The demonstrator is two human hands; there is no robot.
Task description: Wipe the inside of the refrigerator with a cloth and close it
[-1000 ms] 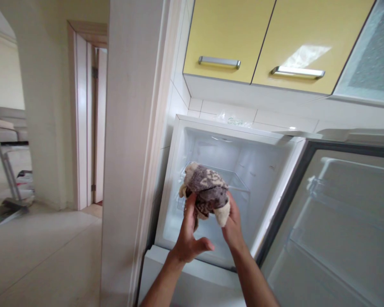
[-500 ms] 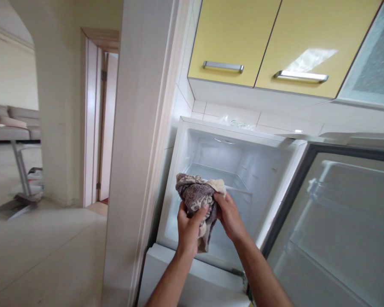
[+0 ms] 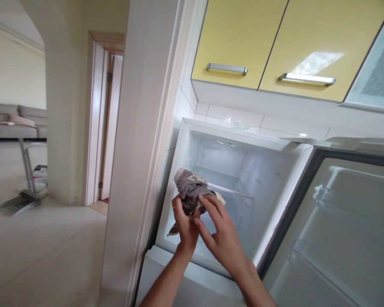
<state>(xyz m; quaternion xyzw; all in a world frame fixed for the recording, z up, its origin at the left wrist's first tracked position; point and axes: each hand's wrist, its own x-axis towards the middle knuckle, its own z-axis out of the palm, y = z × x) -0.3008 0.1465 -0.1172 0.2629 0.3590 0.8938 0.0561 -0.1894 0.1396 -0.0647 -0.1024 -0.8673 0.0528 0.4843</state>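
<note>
A bunched grey-brown and cream patterned cloth (image 3: 192, 187) is in my left hand (image 3: 186, 221), whose fingers are wrapped round it from below. A loose corner of the cloth hangs down left of that hand. My right hand (image 3: 222, 232) lies against the near right side of the cloth, its fingers stretched and the thumb apart from them. Both hands are in front of the open fridge compartment (image 3: 217, 153), which has a glass shelf (image 3: 225, 177) inside.
The fridge door (image 3: 345, 226) stands open at the right, with clear door racks. Yellow cabinets (image 3: 240, 38) hang above. A clear plastic bag (image 3: 240, 125) lies on the fridge top. A door frame (image 3: 141, 149) borders the left; beyond are a dustpan (image 3: 21, 202) and a sofa (image 3: 13, 123).
The cloth has been turned and bunched tighter in my left hand. My right hand has loosened from its right edge and moved left and nearer, fingers now spread. The view has shifted slightly.
</note>
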